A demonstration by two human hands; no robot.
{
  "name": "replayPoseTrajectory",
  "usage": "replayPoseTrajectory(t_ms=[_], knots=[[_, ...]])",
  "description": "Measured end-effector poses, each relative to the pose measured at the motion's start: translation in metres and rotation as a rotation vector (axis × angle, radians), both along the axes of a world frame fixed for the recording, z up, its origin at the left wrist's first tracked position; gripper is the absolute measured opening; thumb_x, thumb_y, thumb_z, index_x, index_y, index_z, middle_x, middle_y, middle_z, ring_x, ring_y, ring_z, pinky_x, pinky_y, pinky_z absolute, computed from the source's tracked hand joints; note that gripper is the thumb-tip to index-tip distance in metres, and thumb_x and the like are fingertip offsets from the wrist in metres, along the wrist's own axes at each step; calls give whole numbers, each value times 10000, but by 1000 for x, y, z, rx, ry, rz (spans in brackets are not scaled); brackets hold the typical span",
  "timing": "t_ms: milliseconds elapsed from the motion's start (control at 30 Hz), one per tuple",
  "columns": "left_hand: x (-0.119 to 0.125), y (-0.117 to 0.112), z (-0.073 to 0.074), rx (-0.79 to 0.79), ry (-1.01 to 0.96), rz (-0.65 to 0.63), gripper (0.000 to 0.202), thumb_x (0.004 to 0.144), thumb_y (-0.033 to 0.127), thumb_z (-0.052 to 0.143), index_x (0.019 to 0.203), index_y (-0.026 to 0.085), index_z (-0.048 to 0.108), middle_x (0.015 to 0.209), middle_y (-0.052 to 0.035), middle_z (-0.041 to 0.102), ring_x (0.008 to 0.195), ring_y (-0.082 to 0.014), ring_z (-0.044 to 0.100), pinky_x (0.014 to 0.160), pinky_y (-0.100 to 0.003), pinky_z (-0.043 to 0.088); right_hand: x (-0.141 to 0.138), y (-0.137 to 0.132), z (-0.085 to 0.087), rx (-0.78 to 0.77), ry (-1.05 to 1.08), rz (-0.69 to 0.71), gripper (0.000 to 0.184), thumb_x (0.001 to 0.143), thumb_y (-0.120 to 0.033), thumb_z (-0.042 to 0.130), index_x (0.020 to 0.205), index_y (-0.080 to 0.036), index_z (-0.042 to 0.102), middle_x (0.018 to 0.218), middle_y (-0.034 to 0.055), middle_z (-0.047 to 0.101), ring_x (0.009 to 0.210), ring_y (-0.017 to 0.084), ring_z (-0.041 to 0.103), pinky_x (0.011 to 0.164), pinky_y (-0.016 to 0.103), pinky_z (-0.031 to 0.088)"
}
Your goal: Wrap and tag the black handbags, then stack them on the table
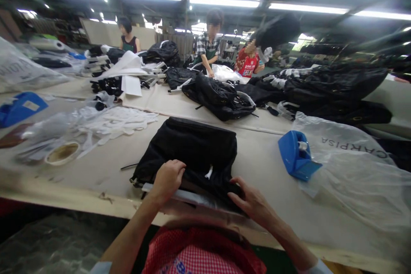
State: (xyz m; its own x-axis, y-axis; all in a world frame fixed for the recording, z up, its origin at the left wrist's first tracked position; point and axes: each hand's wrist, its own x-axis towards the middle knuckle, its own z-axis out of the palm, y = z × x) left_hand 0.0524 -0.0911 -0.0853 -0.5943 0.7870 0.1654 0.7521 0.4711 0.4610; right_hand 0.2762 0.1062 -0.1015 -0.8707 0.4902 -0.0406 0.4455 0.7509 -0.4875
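Observation:
A black fabric bag (192, 145) lies on the table in front of me, with a small white tag (209, 173) on its upper side. My left hand (168, 178) has its fingers curled over the near left part of the bag. At the near right corner, my right hand (252, 203) grips the bag's edge between thumb and fingers. A whitish, shiny strip (192, 197) shows along the bag's near edge, partly hidden under my left wrist. To the left, a thin black cord (129, 166) sticks out from the bag.
Right of the bag are a blue tape dispenser (294, 156) and a printed plastic bag (356, 158). On the left lie a tape roll (62, 153), white strips (118, 122) and another blue dispenser (24, 109). More black bags (221, 96) are piled beyond, where several people work.

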Motion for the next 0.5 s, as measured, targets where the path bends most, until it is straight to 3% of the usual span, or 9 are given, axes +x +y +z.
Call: replayPoseTrajectory(t_ms=[133,267,367,500], knots=[[32,41,9,-97,25,13,241,950,292,533,1046,161,711,1074,-108,701,1029,-256,652,902,-367,512,-14,-17,14,245,68,-79,211,897,-355,594,1036,-208,655,1154,103,653,948,252,666,770,323,479],[52,82,8,-232,83,81,340,910,415,573,1025,121,698,1067,-158,682,1066,-316,636,864,-408,516,-45,-26,25,203,60,-225,328,972,-401,533,1210,-188,605,1174,114,659,964,243,679,780,317,488],[53,98,7,-296,85,104,315,894,359,563,1037,112,696,1073,-171,685,1054,-315,645,836,-400,514,-63,-23,23,185,-6,-287,448,957,-377,572,1329,-131,527,1173,147,676,1045,274,670,829,330,485],[47,104,4,-353,150,58,258,868,199,494,991,122,707,1020,-169,700,1015,-296,660,825,-392,495,-70,-16,19,151,-64,-251,490,911,-193,565,1393,-166,483,1155,114,695,1056,253,671,842,308,469]])
